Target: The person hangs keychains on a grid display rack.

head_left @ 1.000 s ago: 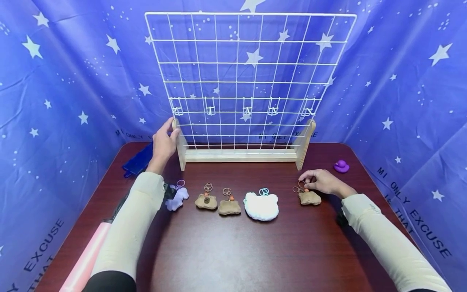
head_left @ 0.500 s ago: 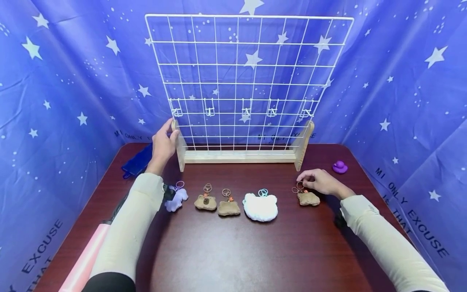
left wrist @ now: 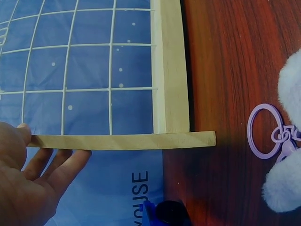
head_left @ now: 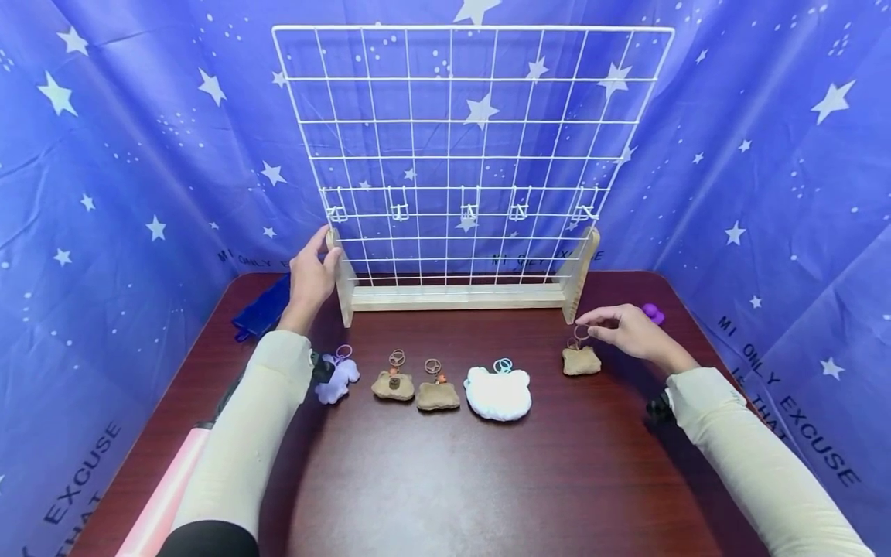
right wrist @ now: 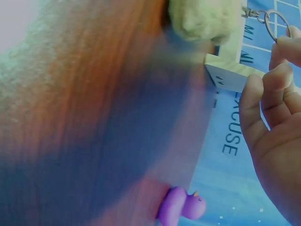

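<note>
My left hand (head_left: 312,277) grips the left wooden upright of the white wire grid rack (head_left: 455,297); in the left wrist view the thumb lies on one side of the wooden upright (left wrist: 122,141), the fingers on the other. My right hand (head_left: 629,334) pinches the metal ring of a brown plush keychain (head_left: 581,361), which hangs below the fingertips. The right wrist view shows the ring (right wrist: 276,27) between thumb and finger, the plush blurred. Several white hooks (head_left: 469,211) sit in a row across the grid.
On the table lie a lilac plush keychain (head_left: 337,381), two brown plush keychains (head_left: 393,387) and a white plush keychain (head_left: 498,394). A purple rubber duck (head_left: 653,312) is partly behind my right hand. A blue object (head_left: 263,309) and a pink cylinder (head_left: 163,495) lie at the left.
My right hand has raised the brown plush keychain by its ring, a little away from me. The left hand keeps its hold on the rack.
</note>
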Demonstrator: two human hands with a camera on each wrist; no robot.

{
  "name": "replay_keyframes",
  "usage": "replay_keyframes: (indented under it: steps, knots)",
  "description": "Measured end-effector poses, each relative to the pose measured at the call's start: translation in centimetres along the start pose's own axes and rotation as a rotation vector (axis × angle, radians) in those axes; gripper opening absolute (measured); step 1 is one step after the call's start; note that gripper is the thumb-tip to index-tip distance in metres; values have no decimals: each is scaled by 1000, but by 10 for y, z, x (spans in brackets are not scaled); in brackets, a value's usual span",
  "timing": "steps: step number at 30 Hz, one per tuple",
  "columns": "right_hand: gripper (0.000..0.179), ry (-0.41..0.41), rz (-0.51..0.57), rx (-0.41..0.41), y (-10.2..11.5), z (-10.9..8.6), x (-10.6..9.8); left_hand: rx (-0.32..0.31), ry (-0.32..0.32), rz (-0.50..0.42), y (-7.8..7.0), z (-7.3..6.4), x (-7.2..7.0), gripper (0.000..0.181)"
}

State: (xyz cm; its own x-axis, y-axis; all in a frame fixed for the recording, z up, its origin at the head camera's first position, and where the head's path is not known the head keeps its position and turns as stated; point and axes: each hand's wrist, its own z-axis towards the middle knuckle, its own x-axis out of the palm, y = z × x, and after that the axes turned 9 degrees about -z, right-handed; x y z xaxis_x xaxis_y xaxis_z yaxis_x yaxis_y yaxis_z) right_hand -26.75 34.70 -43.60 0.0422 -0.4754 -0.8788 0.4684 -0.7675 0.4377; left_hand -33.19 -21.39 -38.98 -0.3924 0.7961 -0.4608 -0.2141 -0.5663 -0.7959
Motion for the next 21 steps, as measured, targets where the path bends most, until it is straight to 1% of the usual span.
replay_keyframes:
  steps: [4, 8, 10, 14, 17, 21]
  knots:
    - [21, -37, -10, 3, 3, 1, -5, 2, 6, 2, -1, 0, -2, 50]
    - [22, -50, -25, 16, 7, 4, -12, 0, 9, 0, -1, -1, -2, 50]
    - [23, -63, -19, 26, 9, 5, -16, -3, 7, 0, 0, -2, -2, 51]
    - [24, -115, 1, 42, 15, 9, -26, 3, 0, 5, 0, -2, -2, 51]
    - [25, -142, 31, 66, 24, 11, -34, 11, -1, 9, -1, -2, -2, 50]
    - [26, -152, 93, 109, 46, 13, -48, 15, 0, 12, -1, 0, -2, 50]
